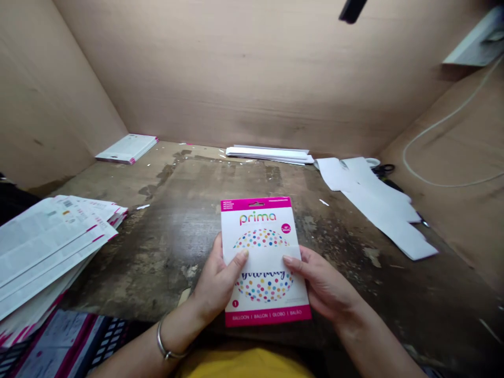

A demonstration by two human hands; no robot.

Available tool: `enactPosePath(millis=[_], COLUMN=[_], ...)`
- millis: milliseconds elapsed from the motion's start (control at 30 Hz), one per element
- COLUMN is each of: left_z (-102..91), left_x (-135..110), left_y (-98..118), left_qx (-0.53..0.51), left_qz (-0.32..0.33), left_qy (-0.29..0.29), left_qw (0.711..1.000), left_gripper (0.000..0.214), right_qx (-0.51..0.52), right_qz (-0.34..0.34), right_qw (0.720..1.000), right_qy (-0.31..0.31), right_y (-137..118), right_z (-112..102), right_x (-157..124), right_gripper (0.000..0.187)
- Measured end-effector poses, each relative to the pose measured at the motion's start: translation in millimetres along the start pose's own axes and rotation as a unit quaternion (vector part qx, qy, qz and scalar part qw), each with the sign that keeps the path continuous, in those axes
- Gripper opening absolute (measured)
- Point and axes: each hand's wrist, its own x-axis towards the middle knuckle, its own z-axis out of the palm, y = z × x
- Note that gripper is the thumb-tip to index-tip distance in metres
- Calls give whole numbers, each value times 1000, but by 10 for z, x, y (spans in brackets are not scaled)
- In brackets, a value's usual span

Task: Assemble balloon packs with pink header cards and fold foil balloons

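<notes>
A packet [264, 247] is held at the near edge of the worktop [177, 231], in the centre of the view and just in front of the body. It is gripped by both hands at once. The left hand [214, 286] is closed on its left edge from 8 o'clock, with one of its fingers [239, 259] laid across the printed face and the rest hidden behind. The right hand [326, 286] is closed on the right edge from 4 o'clock in the same way, its fingers [293, 261] pressed on the face at about the same height. A gap of bare packet is left between the two fingertips.

The long axis of the packet is set from 6 to 12 o'clock, with the top tipped a shade towards 11. The pink header is at the far end and the pink footer is at the near end. The packet lies between the hands, so neither is nearer. It cannot be told whether its lower edge rests on the worktop.

A bracelet [167, 350] is worn on the left wrist. A fanned stack of sheets [51, 247] lies at 9 o'clock, a smaller stack [126, 148] at 11 and a flat white pile [270, 154] at 12. White strips [378, 205] lie at 2, with scissors [384, 169] beyond them. All of these lie well apart from the packet.
</notes>
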Motion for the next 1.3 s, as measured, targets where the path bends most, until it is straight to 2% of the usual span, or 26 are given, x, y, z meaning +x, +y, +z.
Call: enactPosePath(millis=[67,133,200,267,300,367,433,500,633,800,867,900,967,1033,1133,1200,1233,1267,1300], left_z=[-93,-185,-240,-249,-240,-217,-208,-224,-295,-353,-359,-359,-351,-335,-308,-293,-287,-281,-277], left_x=[28,40,41,40,41,51,77,125,272,380,377,370,351,332,316,317,320,324,327], left_y=[62,109,117,86,62,20,4,15,62,111,122,121,98,48,-39,-76,-86,-90,-90], left_qx=[-4,-25,-64,-107,-121,-113,-68,1,139,214,328,405,540,612,676,706,716,724,730], left_qz=[-22,-82,-157,-198,-197,-164,-123,-94,-63,-29,36,85,187,249,272,269,269,268,268], left_qy=[5,6,-22,-45,-35,38,116,153,161,154,152,148,121,74,12,-7,-12,-16,-19], left_qw=[1000,996,985,973,972,979,983,984,975,964,932,898,812,747,685,654,644,635,628], left_gripper=[48,46,42,38,36,31,26,21,13,5,8,10,13,11,14,14,13,12,11], right_qx=[22,51,80,98,102,103,99,92,73,58,43,34,17,-2,-58,-155,-235,-334,-441], right_qz=[-19,-39,-43,-26,-15,7,21,27,21,10,12,14,20,21,14,-5,-30,-66,-112], right_qw=[999,997,995,994,994,993,992,991,991,988,987,987,986,986,986,975,954,913,849], right_qy=[19,34,41,43,46,60,77,90,114,144,153,157,162,165,155,158,183,224,269], right_y=[17,33,56,91,112,151,180,197,214,227,223,221,222,232,245,236,227,217,212], right_z=[-24,-59,-99,-136,-152,-180,-196,-192,-127,-73,-72,-71,-64,-55,-61,-78,-86,-91,-91], right_x=[-17,-41,-55,-48,-37,-3,38,82,172,261,279,284,296,310,328,309,285,249,205], right_gripper=[34,34,35,38,40,42,45,46,47,46,42,40,36,36,40,45,49,54,58])
